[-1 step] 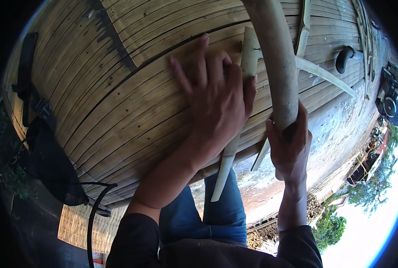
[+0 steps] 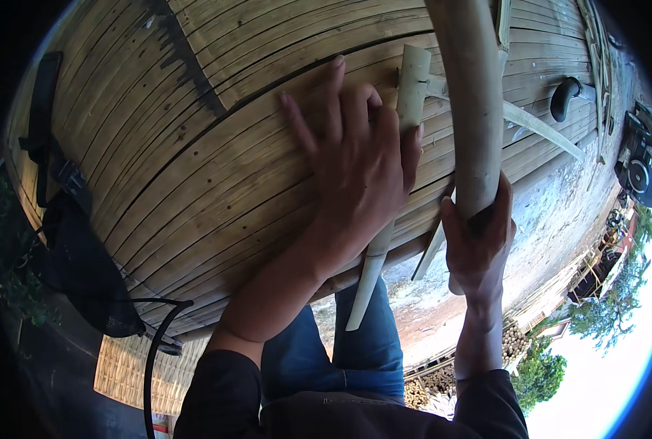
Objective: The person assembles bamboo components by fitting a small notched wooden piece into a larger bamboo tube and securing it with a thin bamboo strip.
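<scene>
My left hand (image 2: 359, 154) lies palm down on a slatted bamboo surface (image 2: 216, 190), its outer fingers spread. Its thumb and a finger straddle a split bamboo strip (image 2: 414, 84), holding it against the slats. The strip passes under the hand, and its lower end sticks out over the edge above my jeans. My right hand (image 2: 480, 249) wraps round the near end of a thick bamboo pole (image 2: 478, 110). The pole rises past the strip and out of the top of the view. A thin pale bamboo strip (image 2: 542, 128) runs crosswise behind the pole.
A dark curved handle (image 2: 562, 100) lies at the right of the slats. Farther right is a black machine-like object (image 2: 641, 161). A black bag (image 2: 84, 256) and a black cable (image 2: 152, 351) are at the left, near a woven mat (image 2: 147, 366).
The bamboo pole has swung a little to the right, with my right hand shifting slightly the same way. My left hand and the split strip have hardly moved.
</scene>
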`<state>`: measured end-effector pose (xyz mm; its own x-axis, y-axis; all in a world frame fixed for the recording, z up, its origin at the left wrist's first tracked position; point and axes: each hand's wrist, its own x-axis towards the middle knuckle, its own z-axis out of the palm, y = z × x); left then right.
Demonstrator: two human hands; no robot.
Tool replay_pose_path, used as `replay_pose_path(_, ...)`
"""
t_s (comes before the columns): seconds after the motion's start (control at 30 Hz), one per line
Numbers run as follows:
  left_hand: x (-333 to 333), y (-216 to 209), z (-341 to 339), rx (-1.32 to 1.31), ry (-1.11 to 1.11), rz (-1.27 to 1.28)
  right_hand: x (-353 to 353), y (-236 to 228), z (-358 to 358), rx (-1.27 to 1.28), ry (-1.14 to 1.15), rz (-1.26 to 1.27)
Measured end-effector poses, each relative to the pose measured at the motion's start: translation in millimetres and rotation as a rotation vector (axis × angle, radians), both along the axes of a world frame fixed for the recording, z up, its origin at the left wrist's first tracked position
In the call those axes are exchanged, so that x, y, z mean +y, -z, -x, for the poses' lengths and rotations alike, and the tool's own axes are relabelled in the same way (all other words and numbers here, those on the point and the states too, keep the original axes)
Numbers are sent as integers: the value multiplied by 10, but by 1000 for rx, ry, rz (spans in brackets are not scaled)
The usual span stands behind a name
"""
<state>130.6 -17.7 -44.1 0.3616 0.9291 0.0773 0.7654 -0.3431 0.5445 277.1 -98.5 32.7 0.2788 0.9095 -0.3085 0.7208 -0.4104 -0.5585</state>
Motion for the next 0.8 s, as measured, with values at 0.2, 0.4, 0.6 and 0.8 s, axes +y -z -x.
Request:
replay_pose_path(0.2, 6, 31, 17, -9, -12, -5, 143, -115, 140, 17, 61, 138)
replay_pose_path(0.4, 32, -21, -10, -41, -17, 65, 204, -209, 183, -132, 12, 96)
replay_pose_path(0.6, 50, -22, -12, -40, -11, 66, 167, -186, 254, -136, 102, 73)
replay_pose_path(0.8, 42, -67, 9, -17, 2, 66, 104, -162, 288, -117, 176, -209)
